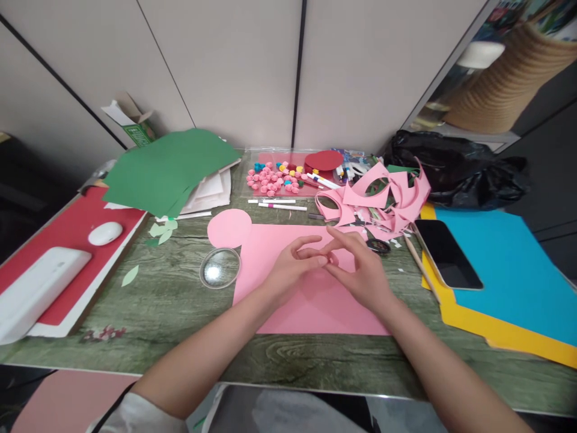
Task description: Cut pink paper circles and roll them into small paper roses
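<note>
My left hand (291,264) and my right hand (364,270) meet fingertip to fingertip above a pink paper sheet (315,307). Between them is a small pink piece (332,259), mostly hidden by the fingers; it looks like paper, though its exact shape cannot be made out. Both hands are pinched closed around it. Left of the sheet lies a pink paper circle (229,228), overlapping its corner. Just below that circle rests a round clear lid (220,268). Cut pink paper scraps (383,201) are heaped beyond my right hand.
Rolled pink paper pieces (265,178) fill a clear tray at the back, with white markers (283,206) before it. Green paper (171,168) is stacked at left. A phone (448,252) lies on blue paper (514,258) at right, beside a wooden stick (421,267).
</note>
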A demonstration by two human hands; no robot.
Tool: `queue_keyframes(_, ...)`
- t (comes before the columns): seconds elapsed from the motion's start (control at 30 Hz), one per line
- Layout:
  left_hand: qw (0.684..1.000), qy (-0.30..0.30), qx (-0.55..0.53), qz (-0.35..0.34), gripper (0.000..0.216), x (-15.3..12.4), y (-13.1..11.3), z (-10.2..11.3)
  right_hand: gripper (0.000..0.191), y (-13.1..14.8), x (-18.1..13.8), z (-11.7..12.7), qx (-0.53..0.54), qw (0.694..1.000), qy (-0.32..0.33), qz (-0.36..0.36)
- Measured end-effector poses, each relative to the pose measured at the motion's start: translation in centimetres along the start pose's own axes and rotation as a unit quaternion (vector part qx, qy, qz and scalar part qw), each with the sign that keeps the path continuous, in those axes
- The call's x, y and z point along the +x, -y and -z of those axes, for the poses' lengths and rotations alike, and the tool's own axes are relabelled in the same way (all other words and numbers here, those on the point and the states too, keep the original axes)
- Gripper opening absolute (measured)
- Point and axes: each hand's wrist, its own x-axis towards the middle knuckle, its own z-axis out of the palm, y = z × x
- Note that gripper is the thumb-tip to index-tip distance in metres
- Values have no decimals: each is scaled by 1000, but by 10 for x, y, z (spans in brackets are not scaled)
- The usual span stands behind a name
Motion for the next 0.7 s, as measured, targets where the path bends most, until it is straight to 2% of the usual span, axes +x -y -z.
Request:
queue_keyframes(0.27,985,85,149,32,46,3,-19,10,59,-1,5,13,1,994,108,-5)
queue_keyframes(0.37,978,104,178,37,47,3,-23,12,61,0,5,12,-5,992,123,-4)
queue_keyframes(0.5,983,80,159,32,46,2,-22,8,66,0,5,12,6,996,89,10)
queue_keyframes(0.7,999,26,7,33,44,-1,-5,-2,68,0,1,3,-2,1000,4,13)
